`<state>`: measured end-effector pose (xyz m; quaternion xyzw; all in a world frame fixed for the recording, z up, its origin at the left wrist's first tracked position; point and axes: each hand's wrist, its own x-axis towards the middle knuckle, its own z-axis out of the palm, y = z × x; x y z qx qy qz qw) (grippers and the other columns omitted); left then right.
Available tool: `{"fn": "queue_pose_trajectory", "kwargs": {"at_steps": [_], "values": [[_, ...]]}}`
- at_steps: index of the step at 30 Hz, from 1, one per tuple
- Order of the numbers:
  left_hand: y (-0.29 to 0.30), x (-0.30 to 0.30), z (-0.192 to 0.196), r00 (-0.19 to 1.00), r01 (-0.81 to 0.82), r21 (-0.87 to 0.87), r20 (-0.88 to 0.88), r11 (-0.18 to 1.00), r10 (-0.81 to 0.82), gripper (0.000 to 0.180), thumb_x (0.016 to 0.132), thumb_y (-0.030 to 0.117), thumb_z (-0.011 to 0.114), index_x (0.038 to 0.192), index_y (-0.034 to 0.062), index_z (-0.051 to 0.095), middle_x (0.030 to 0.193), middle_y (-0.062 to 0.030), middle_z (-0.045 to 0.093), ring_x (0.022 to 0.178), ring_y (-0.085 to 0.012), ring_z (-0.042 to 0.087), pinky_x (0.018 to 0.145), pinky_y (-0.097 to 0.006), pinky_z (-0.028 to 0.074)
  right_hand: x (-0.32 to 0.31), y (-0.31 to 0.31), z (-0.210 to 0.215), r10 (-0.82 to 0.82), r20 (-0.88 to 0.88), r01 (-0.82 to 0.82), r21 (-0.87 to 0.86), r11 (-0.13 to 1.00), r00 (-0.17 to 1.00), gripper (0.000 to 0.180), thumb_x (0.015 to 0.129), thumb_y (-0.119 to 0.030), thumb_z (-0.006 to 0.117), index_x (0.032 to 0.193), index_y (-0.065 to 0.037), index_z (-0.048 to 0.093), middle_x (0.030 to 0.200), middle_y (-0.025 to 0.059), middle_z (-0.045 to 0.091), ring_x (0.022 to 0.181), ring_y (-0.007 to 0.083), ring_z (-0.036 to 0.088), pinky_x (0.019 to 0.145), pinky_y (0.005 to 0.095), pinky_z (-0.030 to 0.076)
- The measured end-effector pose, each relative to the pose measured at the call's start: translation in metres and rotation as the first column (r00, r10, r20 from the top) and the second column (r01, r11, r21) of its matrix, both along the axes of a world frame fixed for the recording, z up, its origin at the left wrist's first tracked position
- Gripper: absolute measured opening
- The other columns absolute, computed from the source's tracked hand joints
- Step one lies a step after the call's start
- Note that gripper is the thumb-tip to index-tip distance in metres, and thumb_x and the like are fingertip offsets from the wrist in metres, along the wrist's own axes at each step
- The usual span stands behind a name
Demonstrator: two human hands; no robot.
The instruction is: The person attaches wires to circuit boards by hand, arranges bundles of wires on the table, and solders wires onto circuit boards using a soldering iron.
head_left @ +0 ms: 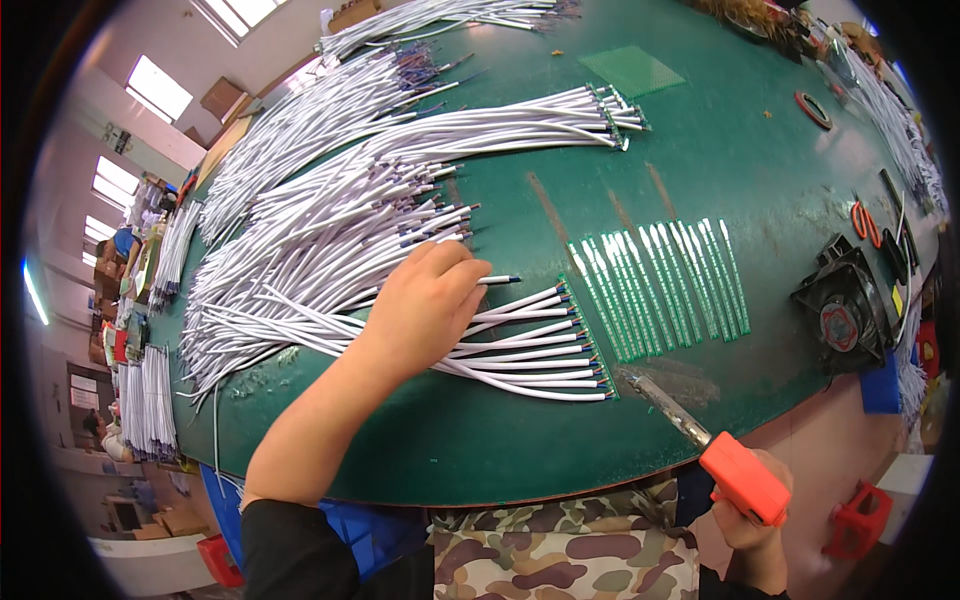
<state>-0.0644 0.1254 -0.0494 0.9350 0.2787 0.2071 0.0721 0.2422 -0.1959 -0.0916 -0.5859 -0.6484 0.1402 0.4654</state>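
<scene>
A single white cable (495, 281) is pinched in the left hand (425, 305) above wired green circuit strips (590, 340). An orange-handled soldering iron (715, 450) is gripped by the right hand (755, 520), its tip just beyond the strips

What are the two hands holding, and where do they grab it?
The right hand holds a soldering iron by its orange handle. The left hand pinches one white cable near its stripped end, above the cable row.

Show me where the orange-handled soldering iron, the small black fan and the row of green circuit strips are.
Soldering iron (742, 478): head view, on its orange handle, held in the right hand.
Black fan (840, 312): head view, on its housing.
Green circuit strips (660, 285): head view, mid-row on the table.
</scene>
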Motion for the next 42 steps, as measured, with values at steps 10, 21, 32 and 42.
{"fn": "queue_pose_trajectory", "kwargs": {"at_steps": [10, 21, 32, 42], "values": [[0.027, 0.015, -0.003, 0.962, 0.149, -0.026, -0.227, 0.989, -0.15, 0.01, 0.084, 0.005, 0.067, 0.093, 0.0043, 0.064, 0.093, -0.0111, 0.061, 0.089, -0.033, 0.061, 0.079, -0.042, 0.051, -0.011, 0.02, 0.013, -0.058, -0.098, 0.055, -0.039, 0.998, 0.993, 0.012, 0.073, -0.013, 0.07, 0.08, -0.005, 0.065, 0.07, 0.0055, 0.063, 0.058, 0.0219, 0.062, 0.056, 0.0327, 0.049], [0.014, 0.082, 0.04, 0.903, 0.392, -0.336, 0.319, 0.856, -0.288, 0.028, 0.089, -0.004, 0.067, 0.116, 0.0051, 0.067, 0.089, -0.0082, 0.054, 0.079, -0.0231, 0.055, 0.071, -0.033, 0.047, -0.011, 0.069, 0.055, -0.154, -0.566, 0.129, -0.084, 0.988, 0.81, 0.035, 0.09, -0.024, 0.074, 0.112, 0.003, 0.067, 0.098, 0.0112, 0.071, 0.07, 0.0173, 0.064, 0.069, 0.0339, 0.054], [0.026, 0.085, -0.019, 0.936, 0.288, -0.184, 0.261, 0.94, -0.235, 0.025, 0.086, 0.0, 0.069, 0.111, 0.0035, 0.066, 0.091, -0.0124, 0.059, 0.081, -0.0305, 0.06, 0.071, -0.038, 0.051, -0.004, 0.092, 0.038, -0.145, -0.637, 0.068, -0.143, 0.987, 0.757, 0.046, 0.088, -0.028, 0.076, 0.117, 0.004, 0.063, 0.106, 0.0184, 0.072, 0.07, 0.0164, 0.063, 0.064, 0.0302, 0.054], [0.095, 0.082, -0.006, 0.983, 0.084, 0.437, 0.11, 0.895, -0.146, 0.011, 0.084, 0.012, 0.067, 0.089, 0.0057, 0.06, 0.088, -0.009, 0.057, 0.081, -0.0267, 0.06, 0.071, -0.038, 0.049, -0.004, 0.078, 0.024, -0.143, -0.542, 0.123, -0.073, 0.99, 0.828, 0.06, 0.091, -0.024, 0.065, 0.138, 0.007, 0.044, 0.112, 0.0206, 0.065, 0.073, 0.0138, 0.061, 0.064, 0.0248, 0.052]]}}
